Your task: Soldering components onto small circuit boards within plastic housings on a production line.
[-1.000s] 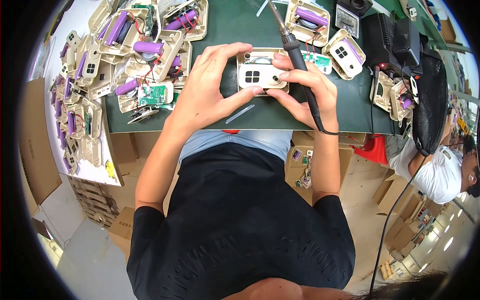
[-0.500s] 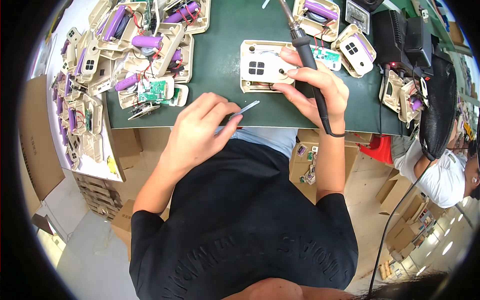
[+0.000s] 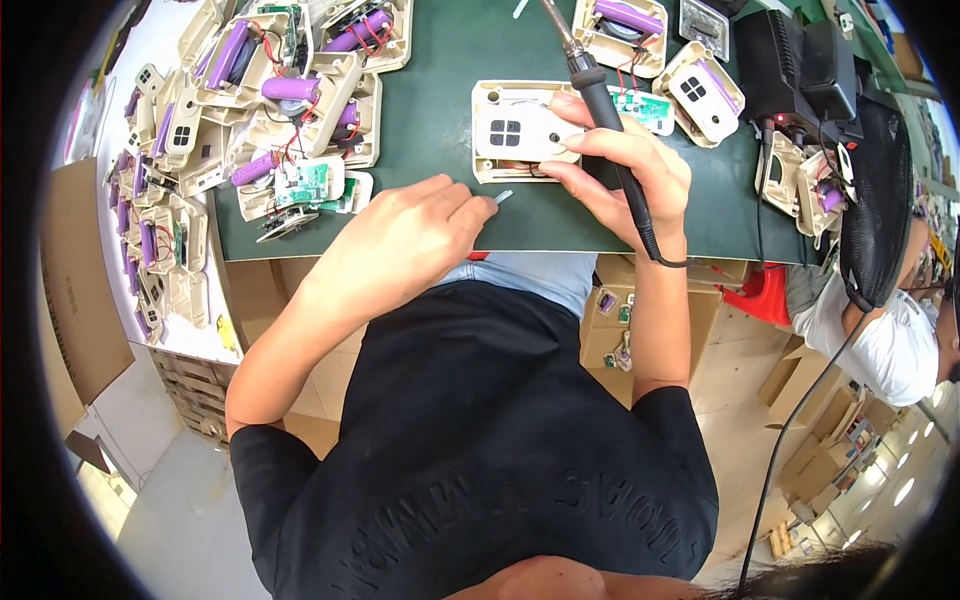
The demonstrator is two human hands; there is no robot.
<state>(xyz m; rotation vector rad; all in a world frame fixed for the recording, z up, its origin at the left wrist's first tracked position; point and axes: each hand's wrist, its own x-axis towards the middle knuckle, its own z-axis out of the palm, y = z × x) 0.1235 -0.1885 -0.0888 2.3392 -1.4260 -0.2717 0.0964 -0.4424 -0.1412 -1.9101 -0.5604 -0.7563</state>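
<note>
My right hand grips a black-handled soldering iron, its metal tip pointing up and away. The thumb and fingers of that hand also pinch the right end of a cream plastic casing with a four-part black button pad. My left hand is closed near the table's front edge, palm down, its thumb hidden. From its fingertips pokes the end of a thin translucent pale stick, just in front of the casing.
Open casings with purple cells and green circuit boards pile up on the left. More casings lie at the far right, beside a black power unit. The iron's cord hangs at right. Another person is at far right.
My left hand has moved slightly right and turned palm down, covering most of the stick. My right hand still holds the iron and the casing, with little movement.
</note>
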